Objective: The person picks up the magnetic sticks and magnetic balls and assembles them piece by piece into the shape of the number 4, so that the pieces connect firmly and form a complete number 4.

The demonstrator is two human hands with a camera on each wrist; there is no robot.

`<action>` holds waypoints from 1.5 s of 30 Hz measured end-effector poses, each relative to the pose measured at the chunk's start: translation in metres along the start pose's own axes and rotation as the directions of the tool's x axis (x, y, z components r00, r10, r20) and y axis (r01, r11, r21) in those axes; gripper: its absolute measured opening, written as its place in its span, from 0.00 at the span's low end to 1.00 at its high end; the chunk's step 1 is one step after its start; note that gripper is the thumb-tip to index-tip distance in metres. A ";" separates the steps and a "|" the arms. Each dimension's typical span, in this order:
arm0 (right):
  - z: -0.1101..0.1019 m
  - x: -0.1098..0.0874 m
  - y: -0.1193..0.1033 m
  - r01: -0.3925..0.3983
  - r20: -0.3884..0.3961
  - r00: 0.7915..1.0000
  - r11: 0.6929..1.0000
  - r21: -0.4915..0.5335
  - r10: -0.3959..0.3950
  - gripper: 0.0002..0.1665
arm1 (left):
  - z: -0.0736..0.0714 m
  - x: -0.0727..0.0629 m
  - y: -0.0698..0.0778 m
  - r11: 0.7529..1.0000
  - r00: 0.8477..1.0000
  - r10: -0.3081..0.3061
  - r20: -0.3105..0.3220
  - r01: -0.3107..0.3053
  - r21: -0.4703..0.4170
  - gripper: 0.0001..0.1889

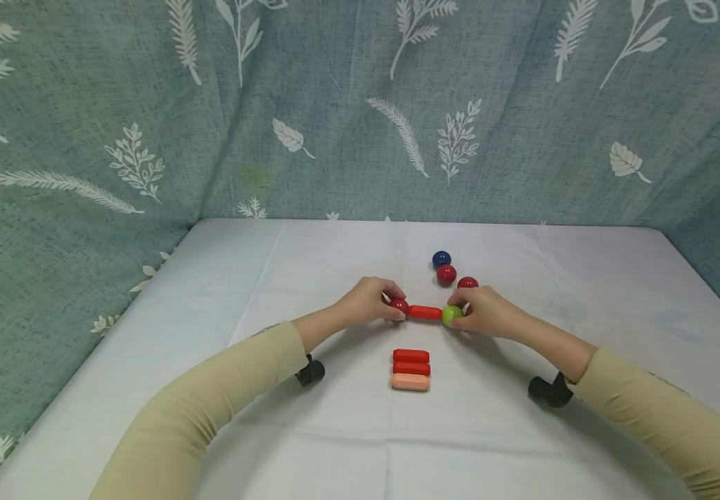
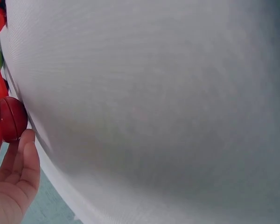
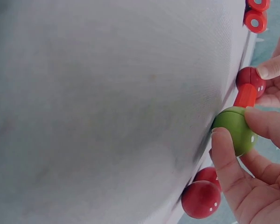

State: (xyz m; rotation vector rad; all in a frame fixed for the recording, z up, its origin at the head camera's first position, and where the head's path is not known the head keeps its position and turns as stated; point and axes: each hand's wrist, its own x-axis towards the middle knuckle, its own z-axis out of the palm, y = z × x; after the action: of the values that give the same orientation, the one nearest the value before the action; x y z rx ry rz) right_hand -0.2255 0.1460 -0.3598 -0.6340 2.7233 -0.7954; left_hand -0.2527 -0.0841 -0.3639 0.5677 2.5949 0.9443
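My left hand (image 1: 369,301) pinches a red ball (image 2: 13,119) between thumb and fingers. My right hand (image 1: 487,311) grips a green ball (image 3: 236,130) with thumb and fingertips. Between the two balls lies a bright red ribbed rod (image 1: 425,312), its ends right against them, so the three make one straight row low over the white table. In the right wrist view the red rod (image 3: 245,95) runs from the green ball to the red ball (image 3: 248,79).
Nearer me, two red rods (image 1: 411,356) and a peach rod (image 1: 410,382) lie side by side on the white tablecloth (image 1: 310,444). Farther back sit a dark blue ball (image 1: 441,259), a red ball (image 1: 446,275) and another red ball (image 1: 468,282) close to my right fingers. A leaf-patterned curtain (image 1: 335,139) stands behind.
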 end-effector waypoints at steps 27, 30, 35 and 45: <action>0.004 0.029 -0.019 -0.074 -0.020 0.997 0.996 -0.040 0.073 0.20 | -0.026 -0.018 -0.026 0.942 0.938 0.251 0.237 -0.293 0.162 0.18; 0.005 0.037 -0.021 -0.108 -0.029 0.994 0.994 0.018 0.109 0.21 | -0.025 -0.020 -0.028 0.938 0.939 0.259 0.228 -0.300 0.170 0.18; 0.008 0.048 -0.022 -0.159 -0.038 0.986 0.982 0.103 0.164 0.22 | -0.020 -0.023 -0.026 0.937 0.950 0.233 0.209 -0.277 0.214 0.19; 0.011 0.060 -0.024 -0.122 -0.039 0.991 0.976 0.183 0.131 0.24 | -0.013 -0.027 -0.012 0.936 0.961 0.203 0.188 -0.247 0.252 0.19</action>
State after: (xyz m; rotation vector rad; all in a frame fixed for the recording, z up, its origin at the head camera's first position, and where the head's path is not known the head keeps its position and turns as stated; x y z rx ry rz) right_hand -0.2660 0.0948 -0.3614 -0.4023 2.6640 -1.0230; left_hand -0.2378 -0.1119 -0.3583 0.9905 2.5674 0.5737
